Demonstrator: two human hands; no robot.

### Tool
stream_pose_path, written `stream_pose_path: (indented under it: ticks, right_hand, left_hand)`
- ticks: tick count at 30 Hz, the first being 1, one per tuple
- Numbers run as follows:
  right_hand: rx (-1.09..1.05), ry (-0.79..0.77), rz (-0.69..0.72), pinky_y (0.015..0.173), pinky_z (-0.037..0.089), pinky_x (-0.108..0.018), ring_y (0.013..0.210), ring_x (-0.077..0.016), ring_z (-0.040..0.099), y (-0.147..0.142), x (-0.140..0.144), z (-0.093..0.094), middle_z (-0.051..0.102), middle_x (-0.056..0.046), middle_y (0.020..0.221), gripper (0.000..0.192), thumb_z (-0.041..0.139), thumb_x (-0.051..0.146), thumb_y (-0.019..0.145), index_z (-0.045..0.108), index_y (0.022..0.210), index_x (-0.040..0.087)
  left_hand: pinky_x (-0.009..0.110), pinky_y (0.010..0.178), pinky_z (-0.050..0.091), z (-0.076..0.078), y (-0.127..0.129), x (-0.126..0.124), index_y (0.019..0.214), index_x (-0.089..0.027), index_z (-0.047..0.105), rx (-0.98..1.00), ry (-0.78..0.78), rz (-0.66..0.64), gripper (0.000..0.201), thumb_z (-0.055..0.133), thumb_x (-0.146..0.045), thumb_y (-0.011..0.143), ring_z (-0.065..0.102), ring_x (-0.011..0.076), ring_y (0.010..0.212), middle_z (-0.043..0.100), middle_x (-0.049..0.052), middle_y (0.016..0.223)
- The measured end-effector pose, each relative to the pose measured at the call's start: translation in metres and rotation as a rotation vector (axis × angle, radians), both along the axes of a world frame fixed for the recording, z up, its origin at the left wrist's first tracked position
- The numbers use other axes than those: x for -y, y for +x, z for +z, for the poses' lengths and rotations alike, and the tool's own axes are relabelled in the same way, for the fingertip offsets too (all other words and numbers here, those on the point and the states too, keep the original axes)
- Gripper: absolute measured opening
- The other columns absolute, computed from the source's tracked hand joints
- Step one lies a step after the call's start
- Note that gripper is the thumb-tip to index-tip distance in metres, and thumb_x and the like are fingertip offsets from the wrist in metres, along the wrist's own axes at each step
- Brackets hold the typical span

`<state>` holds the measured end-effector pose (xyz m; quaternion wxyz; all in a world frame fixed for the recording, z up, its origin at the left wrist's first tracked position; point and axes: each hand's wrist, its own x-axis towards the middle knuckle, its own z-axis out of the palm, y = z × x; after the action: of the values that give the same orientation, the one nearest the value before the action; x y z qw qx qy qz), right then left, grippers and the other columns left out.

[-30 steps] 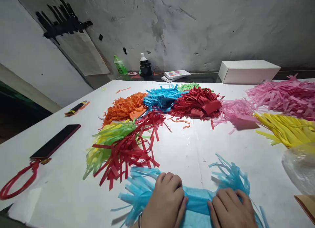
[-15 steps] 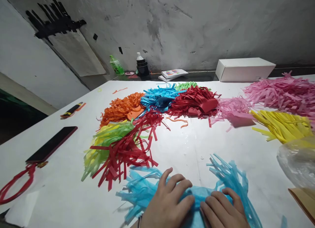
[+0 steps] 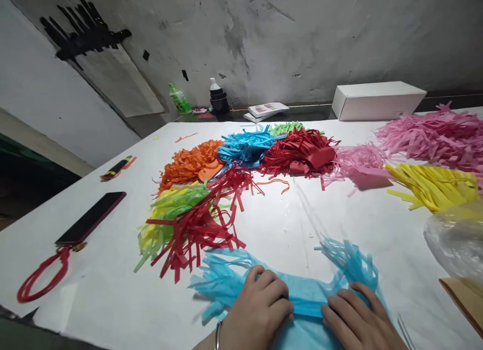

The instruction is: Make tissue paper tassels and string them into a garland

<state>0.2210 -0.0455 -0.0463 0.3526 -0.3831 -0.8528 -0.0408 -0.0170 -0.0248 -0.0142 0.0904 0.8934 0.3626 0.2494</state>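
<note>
A light blue tissue paper piece [image 3: 307, 297] with fringed ends lies at the table's near edge. My left hand [image 3: 260, 309] presses on its left part, fingers curled over the rolled middle. My right hand [image 3: 356, 317] presses its right part, next to the right fringe [image 3: 349, 262]. The left fringe [image 3: 219, 279] spreads out beside my left hand. Both hands grip the rolled band between them.
Fringed paper piles lie across the white table [image 3: 287, 224]: red and green [image 3: 184, 224], orange [image 3: 192, 161], blue [image 3: 245, 146], red [image 3: 302, 151], pink [image 3: 433, 136], yellow [image 3: 433, 186]. A phone with red strap [image 3: 90, 218] lies left. A white box [image 3: 377, 99] stands at the back, a plastic bag [image 3: 456, 236] right.
My hands first came together on the blue paper, bunching its middle, then moved apart again, and the band now lies flatter and stretched. The camera view shifted slightly.
</note>
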Motion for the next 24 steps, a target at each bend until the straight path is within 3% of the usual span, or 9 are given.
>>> stream_pose_path:
  ticks: [7,9,11,13,15,19,24]
  right_hand:
    - [-0.104,-0.132,-0.214,0.091,0.033,-0.043,0.076,-0.0191,0.060,-0.013,0.002,0.001,0.066,-0.001,0.074,0.030,0.045,0.017,0.099,0.061,0.074,0.022]
    - [-0.086,-0.092,-0.251,0.094,0.033,-0.045,0.082,-0.0215,0.062,-0.018,0.001,0.004,0.069,-0.004,0.083,0.029,0.042,0.017,0.099,0.064,0.080,0.022]
    - [-0.049,-0.007,-0.201,0.096,0.034,-0.044,0.090,-0.0229,0.063,-0.023,0.000,0.005,0.071,-0.006,0.091,0.032,0.037,0.015,0.100,0.067,0.092,0.022]
    - [-0.003,0.054,-0.105,0.092,0.038,-0.039,0.086,-0.0211,0.062,-0.028,-0.002,0.004,0.069,-0.006,0.087,0.035,0.034,0.010,0.098,0.066,0.095,0.021]
    - [0.044,0.045,-0.040,0.084,0.040,-0.035,0.075,-0.0189,0.057,-0.032,-0.005,0.002,0.063,-0.003,0.075,0.035,0.033,0.005,0.096,0.063,0.085,0.020]
    - [0.046,0.021,-0.042,0.078,0.036,-0.034,0.067,-0.0182,0.048,-0.037,-0.009,0.002,0.055,-0.002,0.068,0.037,0.032,0.003,0.095,0.055,0.073,0.020]
    - [0.000,0.012,-0.067,0.084,0.034,-0.036,0.067,-0.0175,0.048,-0.045,-0.012,0.008,0.055,-0.001,0.068,0.036,0.035,0.007,0.099,0.054,0.072,0.020]
  left_hand:
    - [0.040,0.083,0.037,0.012,0.007,0.001,0.081,-0.019,0.057,-0.128,-0.207,0.171,0.010,0.058,-0.017,0.090,0.053,0.0217,0.085,0.063,0.003,0.089]
    - [0.038,0.080,0.037,0.013,0.010,-0.003,0.080,-0.019,0.058,-0.169,-0.226,0.185,0.009,0.063,-0.019,0.088,0.052,0.0213,0.084,0.062,0.002,0.089]
    - [0.037,0.079,0.036,0.013,0.012,-0.007,0.081,-0.019,0.058,-0.195,-0.202,0.194,0.009,0.066,-0.019,0.087,0.052,0.0204,0.082,0.063,0.001,0.089]
    - [0.037,0.081,0.035,0.010,0.012,-0.011,0.082,-0.020,0.059,-0.206,-0.131,0.157,0.010,0.066,-0.017,0.088,0.052,0.0190,0.082,0.063,0.000,0.088]
    - [0.038,0.084,0.033,0.006,0.011,-0.014,0.080,-0.020,0.059,-0.197,-0.023,0.065,0.013,0.067,-0.016,0.090,0.052,0.0173,0.080,0.063,-0.002,0.084]
    - [0.041,0.090,0.031,0.002,0.008,-0.018,0.077,-0.019,0.058,-0.165,0.129,-0.092,0.017,0.069,-0.017,0.090,0.049,0.0167,0.079,0.060,-0.003,0.079]
    - [0.042,0.096,0.032,0.003,0.011,-0.019,0.070,-0.018,0.053,-0.167,0.189,-0.140,0.025,0.065,-0.017,0.092,0.048,0.0158,0.076,0.057,-0.003,0.074]
